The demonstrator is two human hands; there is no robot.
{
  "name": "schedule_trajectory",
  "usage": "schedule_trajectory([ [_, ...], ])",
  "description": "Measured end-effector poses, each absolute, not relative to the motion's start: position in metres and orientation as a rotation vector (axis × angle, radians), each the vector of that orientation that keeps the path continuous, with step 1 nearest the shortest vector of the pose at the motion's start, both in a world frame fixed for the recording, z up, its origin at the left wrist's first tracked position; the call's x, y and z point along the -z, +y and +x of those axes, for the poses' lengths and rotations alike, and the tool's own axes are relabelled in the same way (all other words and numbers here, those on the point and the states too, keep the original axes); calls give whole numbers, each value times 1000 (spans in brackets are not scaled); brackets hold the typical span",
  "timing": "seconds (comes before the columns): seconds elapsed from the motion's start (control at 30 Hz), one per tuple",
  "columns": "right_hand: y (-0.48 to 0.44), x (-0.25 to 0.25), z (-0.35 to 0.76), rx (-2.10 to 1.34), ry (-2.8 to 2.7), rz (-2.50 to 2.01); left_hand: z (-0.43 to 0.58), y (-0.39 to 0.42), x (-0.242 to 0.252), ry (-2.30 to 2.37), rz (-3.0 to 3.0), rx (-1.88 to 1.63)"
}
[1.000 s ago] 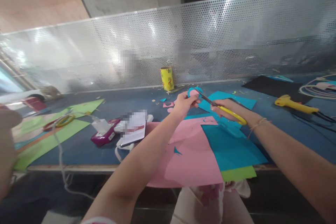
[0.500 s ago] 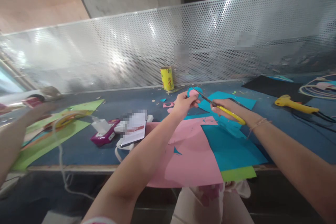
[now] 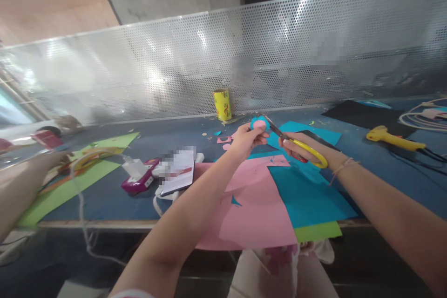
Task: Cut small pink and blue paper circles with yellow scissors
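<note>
My left hand pinches a small paper cutout, a pink round on a blue piece with a notched edge. In my right hand is a pair of scissors with yellow handles, its blades reaching to the blue edge of the cutout. Below my hands lie a pink paper sheet and blue paper sheets. A small blue scrap rests on the pink sheet, and pink scraps lie left of the cutout.
A yellow roll stands by the perforated metal screen. To the left are a phone, a purple power strip and another person's hand over green paper. A yellow glue gun lies on the right.
The scissors have shifted slightly at the blue edge, their handles further apart, and the edge shows more notches. At the left, the other person's hand has moved down onto the green paper.
</note>
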State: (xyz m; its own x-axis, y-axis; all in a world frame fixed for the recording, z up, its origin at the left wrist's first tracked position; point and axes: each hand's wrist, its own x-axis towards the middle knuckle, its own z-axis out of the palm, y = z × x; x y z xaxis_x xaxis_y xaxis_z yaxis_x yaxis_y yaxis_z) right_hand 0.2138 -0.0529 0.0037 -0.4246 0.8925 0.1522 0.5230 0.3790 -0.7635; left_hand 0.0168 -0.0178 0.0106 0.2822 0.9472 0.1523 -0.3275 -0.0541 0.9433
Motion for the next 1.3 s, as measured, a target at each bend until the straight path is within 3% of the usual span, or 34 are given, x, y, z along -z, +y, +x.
schedule_trajectory([
  [1.3,-53,-3,214,-867,-2109,-1193,21,-23,-12,690,1104,-1225],
])
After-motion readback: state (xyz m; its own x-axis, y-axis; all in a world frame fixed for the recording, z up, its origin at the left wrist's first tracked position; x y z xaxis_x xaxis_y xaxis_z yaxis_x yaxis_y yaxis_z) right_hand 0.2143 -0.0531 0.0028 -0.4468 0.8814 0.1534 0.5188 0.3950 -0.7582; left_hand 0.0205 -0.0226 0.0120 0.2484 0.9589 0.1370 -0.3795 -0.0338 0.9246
